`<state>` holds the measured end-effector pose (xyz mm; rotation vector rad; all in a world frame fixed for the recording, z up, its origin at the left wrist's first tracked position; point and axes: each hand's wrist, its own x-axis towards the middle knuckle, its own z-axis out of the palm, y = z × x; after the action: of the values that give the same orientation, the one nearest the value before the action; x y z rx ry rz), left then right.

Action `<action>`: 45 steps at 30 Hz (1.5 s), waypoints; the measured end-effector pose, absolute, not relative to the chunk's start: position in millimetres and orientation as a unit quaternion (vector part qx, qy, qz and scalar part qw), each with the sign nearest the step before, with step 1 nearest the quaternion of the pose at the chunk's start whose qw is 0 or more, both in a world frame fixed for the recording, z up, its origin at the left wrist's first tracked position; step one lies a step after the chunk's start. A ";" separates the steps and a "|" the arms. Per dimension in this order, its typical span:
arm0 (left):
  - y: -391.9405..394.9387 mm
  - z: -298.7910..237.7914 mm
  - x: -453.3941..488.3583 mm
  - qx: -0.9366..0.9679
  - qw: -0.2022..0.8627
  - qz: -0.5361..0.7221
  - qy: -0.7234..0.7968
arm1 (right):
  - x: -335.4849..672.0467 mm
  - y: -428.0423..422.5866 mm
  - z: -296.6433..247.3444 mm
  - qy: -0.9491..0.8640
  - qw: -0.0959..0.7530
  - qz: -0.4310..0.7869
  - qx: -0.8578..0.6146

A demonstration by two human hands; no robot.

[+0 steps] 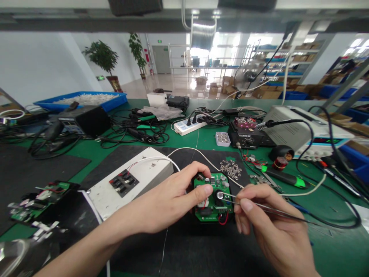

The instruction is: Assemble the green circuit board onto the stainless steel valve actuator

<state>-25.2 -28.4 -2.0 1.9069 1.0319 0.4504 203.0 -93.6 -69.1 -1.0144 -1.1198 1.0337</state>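
Observation:
A small green circuit board (216,209) sits in a black holder on the dark mat in front of me. My left hand (173,200) grips its left side, thumb pressed on top of the board. My right hand (268,223) pinches metal tweezers (253,204), and their tips hold a small round silver washer (220,195) just above the board's middle. A pile of loose silver washers (230,169) lies on the mat just beyond the board.
A white box (129,181) with a wire lies to the left. Another green board (40,200) is at far left. A green-handled tool (284,177), soldering station (249,140), power strip (190,125), small tray of parts (223,139) and tangled cables lie behind.

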 end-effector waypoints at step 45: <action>-35.3 -20.4 -11.1 0.729 0.457 0.243 0.448 | 205.1 -63.0 -100.8 -0.646 0.561 0.358 -0.373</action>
<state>-11.1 -35.3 -20.4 1.7954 1.1045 0.6000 205.1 -63.0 -100.8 -0.8790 -1.5231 0.8432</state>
